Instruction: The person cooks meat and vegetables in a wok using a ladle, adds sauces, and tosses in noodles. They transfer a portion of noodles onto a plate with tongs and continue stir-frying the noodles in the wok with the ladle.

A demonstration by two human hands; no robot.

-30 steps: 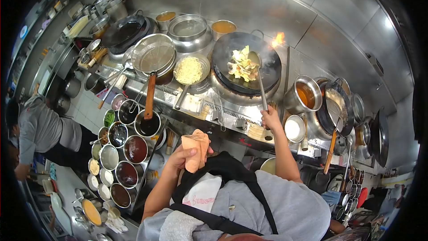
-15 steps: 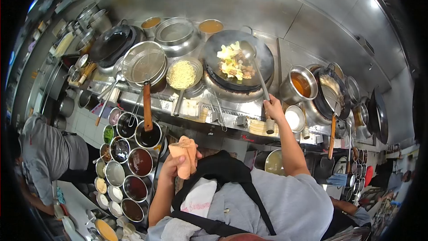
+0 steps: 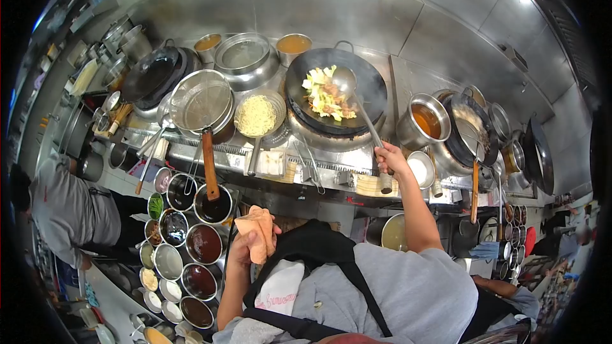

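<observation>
My right hand is wrapped round the long handle of a ladle. The ladle's bowl lies over the food in a black wok, against the right side of pale yellow cabbage pieces mixed with brownish bits that look like meat. Light steam hangs over the wok. Down in front of my body, my left hand grips a folded orange cloth, apart from the stove. Just left of the wok, a strainer of noodles rests with its handle towards me.
A wooden-handled mesh strainer sits over a pot on the left. On the right stand a pot of orange-brown liquid and a bowl of white contents. Sauce containers crowd the lower left. A co-worker bends at the far left.
The ladle's bowl has moved slightly left and down against the cabbage, and the food has shifted. My left hand still holds the cloth. The whole view has tilted a little.
</observation>
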